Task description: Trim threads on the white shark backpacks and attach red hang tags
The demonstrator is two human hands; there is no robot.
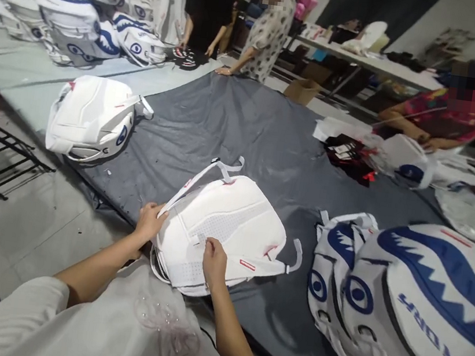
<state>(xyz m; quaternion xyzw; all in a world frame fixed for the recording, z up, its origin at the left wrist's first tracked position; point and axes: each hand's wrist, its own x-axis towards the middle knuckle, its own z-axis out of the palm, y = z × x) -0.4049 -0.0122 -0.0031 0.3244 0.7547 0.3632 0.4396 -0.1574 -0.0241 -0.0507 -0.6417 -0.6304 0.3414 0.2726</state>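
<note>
A white backpack lies back-side up on the dark grey table cover, right in front of me. My left hand pinches the near end of its left shoulder strap at the bag's edge. My right hand grips the other shoulder strap near the bottom of the back panel. Both straps run across the padded back, and a red tag shows on the right strap.
Another white backpack lies at the table's left edge. Two blue-and-white shark-print backpacks sit at my right. Several more are piled at the far left. Two people stand at the far end; another person works at the right.
</note>
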